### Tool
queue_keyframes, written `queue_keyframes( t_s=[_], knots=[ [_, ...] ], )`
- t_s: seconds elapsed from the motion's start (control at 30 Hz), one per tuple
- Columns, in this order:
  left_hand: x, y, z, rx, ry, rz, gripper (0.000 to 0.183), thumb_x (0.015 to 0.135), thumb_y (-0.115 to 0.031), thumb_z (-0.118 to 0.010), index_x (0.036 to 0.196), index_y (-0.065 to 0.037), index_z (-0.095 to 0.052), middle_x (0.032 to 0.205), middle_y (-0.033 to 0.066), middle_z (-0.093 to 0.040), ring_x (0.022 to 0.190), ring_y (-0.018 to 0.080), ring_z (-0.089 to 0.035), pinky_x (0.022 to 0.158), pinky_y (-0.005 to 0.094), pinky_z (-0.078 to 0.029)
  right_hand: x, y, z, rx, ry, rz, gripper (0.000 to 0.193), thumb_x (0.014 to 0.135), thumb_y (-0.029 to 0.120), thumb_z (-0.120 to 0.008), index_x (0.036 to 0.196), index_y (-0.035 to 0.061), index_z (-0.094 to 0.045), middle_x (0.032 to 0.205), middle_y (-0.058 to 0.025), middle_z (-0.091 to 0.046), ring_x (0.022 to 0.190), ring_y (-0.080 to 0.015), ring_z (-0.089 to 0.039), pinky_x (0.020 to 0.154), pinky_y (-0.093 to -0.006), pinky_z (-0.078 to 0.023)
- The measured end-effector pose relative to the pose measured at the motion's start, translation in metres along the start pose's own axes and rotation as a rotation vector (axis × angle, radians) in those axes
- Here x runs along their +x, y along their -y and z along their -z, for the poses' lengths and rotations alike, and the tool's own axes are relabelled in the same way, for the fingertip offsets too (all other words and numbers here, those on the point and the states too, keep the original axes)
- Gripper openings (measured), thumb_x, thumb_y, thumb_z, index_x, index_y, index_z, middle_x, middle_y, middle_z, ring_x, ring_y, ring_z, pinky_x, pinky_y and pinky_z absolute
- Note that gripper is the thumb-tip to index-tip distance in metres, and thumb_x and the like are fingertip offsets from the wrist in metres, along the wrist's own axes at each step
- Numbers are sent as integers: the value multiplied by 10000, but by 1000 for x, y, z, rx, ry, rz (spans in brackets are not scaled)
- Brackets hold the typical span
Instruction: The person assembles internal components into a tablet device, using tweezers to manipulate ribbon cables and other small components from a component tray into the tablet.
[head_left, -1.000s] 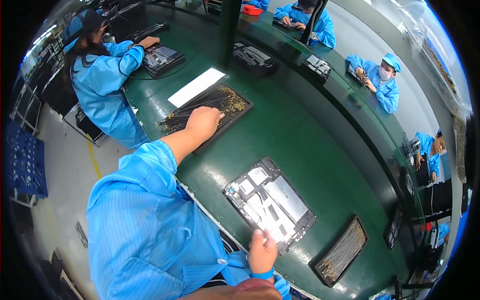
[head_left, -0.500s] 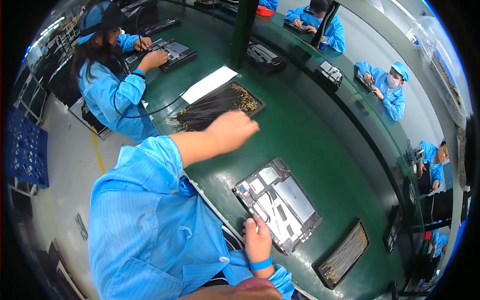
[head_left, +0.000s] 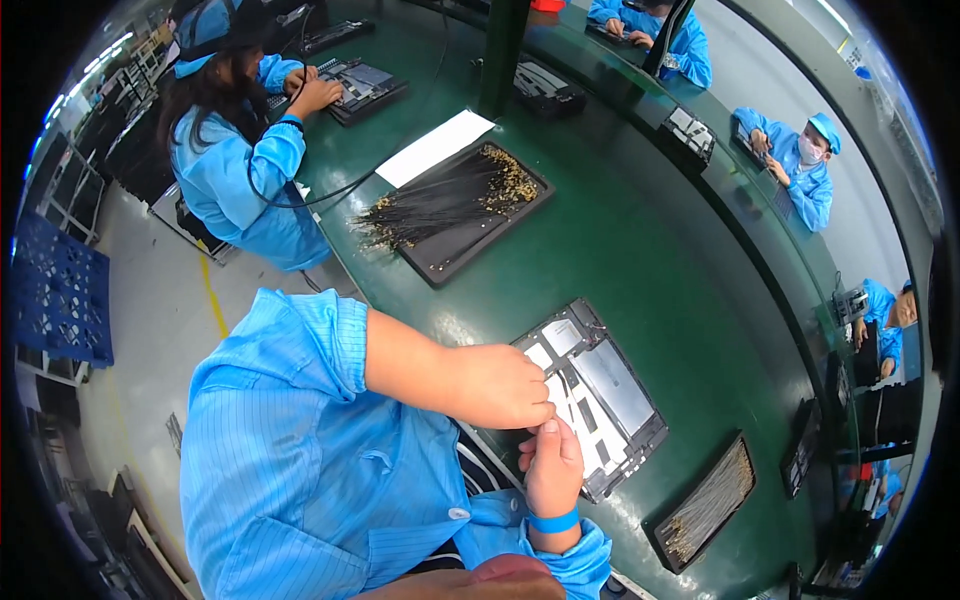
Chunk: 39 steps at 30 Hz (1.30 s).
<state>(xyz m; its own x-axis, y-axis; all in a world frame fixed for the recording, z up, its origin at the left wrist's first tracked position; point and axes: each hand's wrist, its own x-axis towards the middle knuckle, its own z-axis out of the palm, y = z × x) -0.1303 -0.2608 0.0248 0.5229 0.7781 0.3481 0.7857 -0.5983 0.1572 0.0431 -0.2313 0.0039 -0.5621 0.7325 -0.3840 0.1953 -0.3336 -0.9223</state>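
Note:
My left hand (head_left: 500,385) reaches across from the left, its fingers pinched together over the near-left part of an opened flat electronic device (head_left: 615,380). The fingertips meet those of my right hand (head_left: 555,475), which has a blue wristband and curled fingers with the thumb up. Whatever lies between the fingers is hidden or too small to make out. The device lies on the green table with silver plates, a grey battery-like panel and dark frame parts showing. Beyond my left forearm stands a dark tray (head_left: 440,270) with many thin black cables (head_left: 440,212) with gold-coloured ends.
A second narrow tray (head_left: 660,545) of pale thin cables lies at the right. White paper (head_left: 435,148) lies behind the black cables, near a green post (head_left: 505,60). A co-worker (head_left: 240,165) handles a similar device at the left; others sit across the table.
My left hand has come back from beside the tray of black cables to the device and met my right hand. The right hand has left the device's near edge and curled. The view has shifted slightly.

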Motion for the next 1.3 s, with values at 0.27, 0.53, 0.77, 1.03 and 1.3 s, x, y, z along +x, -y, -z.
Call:
queue_keyframes(
  t_s=[0.27,0.53,0.77,1.03,1.3],
  knots=[
    [-9,-6,-5,-126,170,-22,148,709,-150,-479,827,-61,-475,693,49,-483,655,202,-529,497,316,-456,-3,-9,12,226,176,-255,211,824,197,-462,882,-2,-501,782,-73,-547,515,-128,-466,421,-229,-387],
    [-8,-2,-9,-233,182,95,135,696,-120,-487,818,-65,-498,710,45,-492,741,210,-506,592,314,-448,-7,-9,12,283,23,-299,187,801,126,-463,900,-29,-493,777,-109,-557,506,-132,-458,450,-238,-395],
    [-3,1,-10,-294,128,128,94,667,-119,-505,734,-66,-544,713,54,-535,771,217,-506,650,309,-439,-6,-3,11,302,6,-299,204,810,149,-470,918,-24,-483,814,-104,-556,534,-123,-462,459,-232,-399],
    [-1,2,-11,-286,157,109,91,687,-122,-509,763,-71,-504,690,47,-487,723,212,-490,587,313,-440,-4,-6,14,245,11,-307,215,821,178,-479,914,-16,-484,822,-93,-556,538,-106,-460,466,-213,-401],
    [7,-3,-7,-314,174,159,79,708,-146,-488,737,-80,-522,711,51,-522,742,216,-514,629,317,-441,-1,-12,18,281,27,-284,201,818,168,-467,897,-15,-493,824,-93,-554,553,-110,-465,471,-215,-400]
  ],
)
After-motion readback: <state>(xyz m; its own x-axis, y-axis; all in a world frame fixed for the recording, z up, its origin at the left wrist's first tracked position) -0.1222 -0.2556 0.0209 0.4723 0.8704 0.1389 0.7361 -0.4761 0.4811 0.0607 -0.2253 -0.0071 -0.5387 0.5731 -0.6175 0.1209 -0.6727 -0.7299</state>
